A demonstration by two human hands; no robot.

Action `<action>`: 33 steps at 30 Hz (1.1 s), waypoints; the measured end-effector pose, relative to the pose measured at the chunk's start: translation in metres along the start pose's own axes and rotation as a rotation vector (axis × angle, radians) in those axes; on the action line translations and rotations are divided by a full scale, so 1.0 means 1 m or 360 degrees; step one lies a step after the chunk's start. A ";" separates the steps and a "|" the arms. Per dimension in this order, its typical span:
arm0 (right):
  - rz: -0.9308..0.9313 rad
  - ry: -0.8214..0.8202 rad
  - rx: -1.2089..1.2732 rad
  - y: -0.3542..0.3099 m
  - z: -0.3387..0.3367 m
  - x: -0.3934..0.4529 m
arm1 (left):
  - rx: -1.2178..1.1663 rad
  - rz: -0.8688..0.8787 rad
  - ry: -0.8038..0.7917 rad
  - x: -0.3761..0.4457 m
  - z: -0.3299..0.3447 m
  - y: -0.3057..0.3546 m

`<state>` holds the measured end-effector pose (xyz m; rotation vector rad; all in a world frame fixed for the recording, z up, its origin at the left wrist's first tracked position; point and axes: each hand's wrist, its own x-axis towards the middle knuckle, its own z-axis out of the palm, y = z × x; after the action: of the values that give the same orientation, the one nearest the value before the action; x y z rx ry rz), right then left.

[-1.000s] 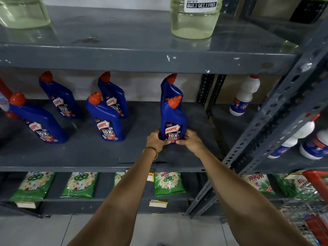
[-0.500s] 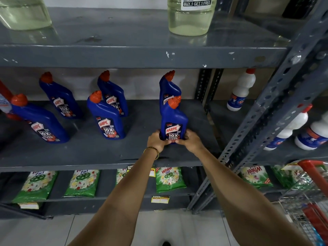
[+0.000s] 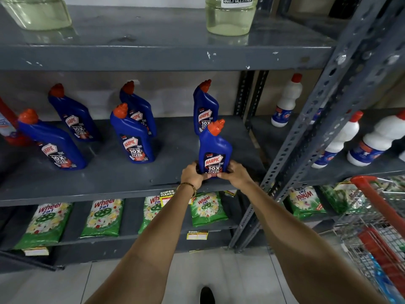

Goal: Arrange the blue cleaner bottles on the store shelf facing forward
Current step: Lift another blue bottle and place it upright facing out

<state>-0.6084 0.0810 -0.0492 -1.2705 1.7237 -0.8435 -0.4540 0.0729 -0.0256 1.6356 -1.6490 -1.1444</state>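
Several blue cleaner bottles with orange caps stand on the grey middle shelf. The front right bottle stands upright near the shelf's front edge, its label toward me. My left hand grips its base from the left and my right hand from the right. Another blue bottle stands right behind it. Further left are a front bottle with one behind it, then a back bottle and a front one. All show their labels.
White bottles fill the shelf bay to the right, past a slanted perforated grey post. Green detergent packs lie on the shelf below. Clear jars sit on the top shelf. A red-handled wire cart stands at lower right.
Both hands stay on the front right bottle's base; it has turned a little, so its label faces me more squarely. The camera has dipped slightly.
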 end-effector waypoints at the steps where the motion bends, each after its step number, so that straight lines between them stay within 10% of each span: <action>1: 0.0003 0.0000 0.0003 0.000 0.000 -0.001 | -0.0003 -0.0001 -0.0002 -0.001 0.000 0.000; 22: 0.0103 -0.0007 0.0043 -0.006 -0.002 -0.009 | -0.0055 0.0030 -0.0054 -0.003 -0.004 -0.009; 33: 0.0388 0.0755 -0.0061 -0.025 0.047 -0.039 | -0.0137 -0.0021 -0.0084 0.001 -0.095 -0.063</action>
<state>-0.5496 0.1093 -0.0397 -0.9007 2.2229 -1.0243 -0.3413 0.0598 -0.0333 1.5772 -1.6003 -1.2577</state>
